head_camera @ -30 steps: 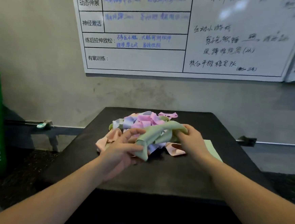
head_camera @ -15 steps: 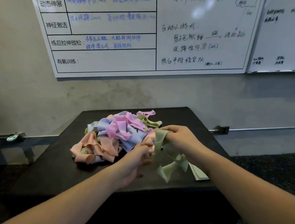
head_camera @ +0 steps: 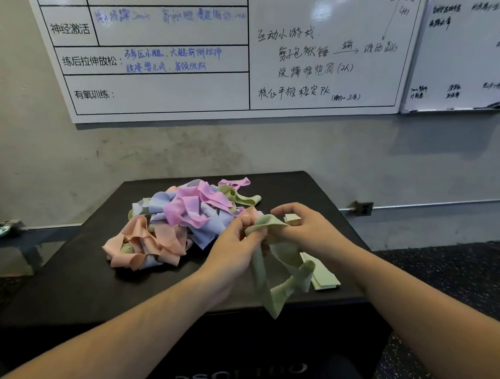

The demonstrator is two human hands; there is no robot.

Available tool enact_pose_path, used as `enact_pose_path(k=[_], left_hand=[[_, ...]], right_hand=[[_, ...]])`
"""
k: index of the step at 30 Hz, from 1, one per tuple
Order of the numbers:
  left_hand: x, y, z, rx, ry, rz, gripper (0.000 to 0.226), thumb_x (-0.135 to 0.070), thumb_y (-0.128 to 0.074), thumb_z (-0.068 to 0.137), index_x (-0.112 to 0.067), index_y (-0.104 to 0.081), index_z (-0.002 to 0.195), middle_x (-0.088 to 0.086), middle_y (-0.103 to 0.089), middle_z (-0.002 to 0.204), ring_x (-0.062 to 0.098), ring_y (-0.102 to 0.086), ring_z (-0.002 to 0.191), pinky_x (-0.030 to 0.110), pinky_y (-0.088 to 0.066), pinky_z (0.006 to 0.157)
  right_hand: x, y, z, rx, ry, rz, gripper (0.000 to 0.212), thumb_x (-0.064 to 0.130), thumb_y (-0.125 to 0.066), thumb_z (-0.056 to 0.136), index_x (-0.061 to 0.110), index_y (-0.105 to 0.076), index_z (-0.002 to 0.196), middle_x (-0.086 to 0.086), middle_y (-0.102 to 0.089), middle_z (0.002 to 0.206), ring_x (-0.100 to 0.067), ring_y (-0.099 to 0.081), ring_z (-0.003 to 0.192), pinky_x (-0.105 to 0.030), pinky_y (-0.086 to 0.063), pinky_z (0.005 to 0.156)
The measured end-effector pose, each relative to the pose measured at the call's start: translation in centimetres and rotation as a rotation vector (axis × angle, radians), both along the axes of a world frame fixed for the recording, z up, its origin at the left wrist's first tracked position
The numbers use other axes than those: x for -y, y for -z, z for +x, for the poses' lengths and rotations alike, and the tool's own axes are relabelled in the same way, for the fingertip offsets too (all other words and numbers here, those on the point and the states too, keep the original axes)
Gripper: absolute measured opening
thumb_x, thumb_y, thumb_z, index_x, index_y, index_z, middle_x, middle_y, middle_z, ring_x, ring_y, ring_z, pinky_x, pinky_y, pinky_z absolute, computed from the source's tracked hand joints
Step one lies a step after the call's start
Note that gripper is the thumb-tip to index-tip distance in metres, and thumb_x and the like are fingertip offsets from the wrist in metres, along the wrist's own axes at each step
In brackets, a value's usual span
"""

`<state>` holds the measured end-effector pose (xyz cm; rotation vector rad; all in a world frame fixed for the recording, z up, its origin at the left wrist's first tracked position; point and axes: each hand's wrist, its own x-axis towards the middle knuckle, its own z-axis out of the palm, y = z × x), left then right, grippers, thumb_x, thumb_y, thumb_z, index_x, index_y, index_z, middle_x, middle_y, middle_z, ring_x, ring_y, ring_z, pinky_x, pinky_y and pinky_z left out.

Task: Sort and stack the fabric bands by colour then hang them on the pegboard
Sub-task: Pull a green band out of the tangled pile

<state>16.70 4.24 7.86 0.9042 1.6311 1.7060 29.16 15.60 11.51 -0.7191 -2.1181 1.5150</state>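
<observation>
— Drew the green band [head_camera: 278, 269] clear of the pile [head_camera: 180, 216], toward the box's [head_camera: 65, 279] right edge?
— Yes; pinched in both left hand [head_camera: 233, 256] and right hand [head_camera: 305, 229], loop dangling. Few green ones stacked flat [head_camera: 324, 277] beside; most unsorted, none hung. No pegboard visible, only whiteboard [head_camera: 166, 93].

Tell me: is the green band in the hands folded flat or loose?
Loose: the green band hangs twisted from both hands, not flat.
</observation>
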Motion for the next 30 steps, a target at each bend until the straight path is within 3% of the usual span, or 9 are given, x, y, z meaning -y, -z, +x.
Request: enact_pose_path(k=[3,9,12,16,20,24,27,30], left_hand=[[0.1,-0.9,-0.2,0.092,-0.01,0.04,0.012,-0.017,-0.061,0.1,-0.019,-0.066,0.112,0.017,-0.072,0.115,0.025,-0.068,0.099,0.048,-0.053,0.1],[0.4,-1.8,-0.8,0.169,0.002,0.092,0.009,-0.011,-0.054,0.103,-0.01,-0.061,0.108,0.018,-0.074,0.11,0.03,-0.071,0.096,0.049,-0.054,0.091],[0.5,-1.8,-0.3,0.203,-0.001,0.077,0.007,-0.013,-0.056,0.102,-0.011,-0.056,0.096,0.018,-0.072,0.102,0.032,-0.068,0.094,0.053,-0.054,0.093],[0.4,-1.7,0.2,0.201,-0.045,0.06,0.014,-0.011,-0.064,0.097,-0.011,-0.051,0.101,0.019,-0.066,0.101,0.023,-0.064,0.083,0.039,-0.056,0.073],[0.0,-1.5,1.2,0.319,-0.082,0.081,0.03,-0.005,-0.064,0.096,-0.001,-0.049,0.121,0.026,-0.066,0.115,0.033,-0.067,0.098,0.05,-0.054,0.09],[0.0,-2.4,1.0,0.44,0.027,0.093,0.064,-0.005,-0.073,0.083,-0.005,-0.044,0.141,0.024,-0.067,0.125,0.037,-0.071,0.104,0.045,-0.06,0.076],[0.3,-2.9,0.6,0.399,0.104,0.051,0.046,-0.001,-0.065,0.092,-0.02,-0.052,0.132,0.013,-0.07,0.116,0.024,-0.069,0.085,0.036,-0.057,0.068],[0.4,-2.8,0.5,0.428,0.194,0.026,0.039,-0.005,-0.054,0.1,-0.011,-0.055,0.138,0.018,-0.07,0.121,0.025,-0.069,0.09,0.034,-0.059,0.07]], right_hand=[[-0.2,0.9,0.6,0.006,-0.074,-0.038,0.03,0.039,-0.082,0.082,0.018,-0.074,0.102,0.002,-0.077,0.087,-0.012,-0.069,0.081,-0.03,-0.053,0.072],[-0.5,2.1,1.7,-0.082,-0.066,-0.102,0.012,0.025,-0.078,0.087,0.013,-0.076,0.088,-0.007,-0.074,0.087,-0.019,-0.067,0.082,-0.042,-0.056,0.09],[-0.3,2.5,2.0,-0.136,-0.04,-0.099,0.01,0.028,-0.076,0.089,0.019,-0.074,0.086,-0.003,-0.072,0.085,-0.018,-0.064,0.081,-0.041,-0.055,0.088],[0.1,2.8,2.1,-0.232,-0.022,-0.1,0.004,0.013,-0.066,0.096,0.015,-0.063,0.096,-0.005,-0.068,0.087,-0.02,-0.062,0.082,-0.033,-0.053,0.077],[1.1,2.8,1.9,-0.276,-0.062,-0.094,0.018,0.008,-0.051,0.104,0.022,-0.061,0.108,0.002,-0.067,0.083,-0.019,-0.056,0.08,-0.028,-0.046,0.071],[1.4,2.9,1.7,-0.363,-0.073,-0.104,0.033,0.002,-0.048,0.101,0.026,-0.064,0.118,0.0,-0.062,0.088,-0.018,-0.056,0.083,-0.029,-0.045,0.075],[1.3,2.4,2.5,-0.361,-0.117,-0.094,0.047,0.01,-0.051,0.081,0.026,-0.065,0.122,0.003,-0.063,0.084,-0.011,-0.057,0.076,-0.023,-0.047,0.068],[1.1,2.6,2.8,-0.363,-0.193,-0.032,0.061,0.006,-0.052,0.077,0.036,-0.06,0.13,-0.006,-0.06,0.089,-0.016,-0.055,0.077,-0.024,-0.047,0.069]])
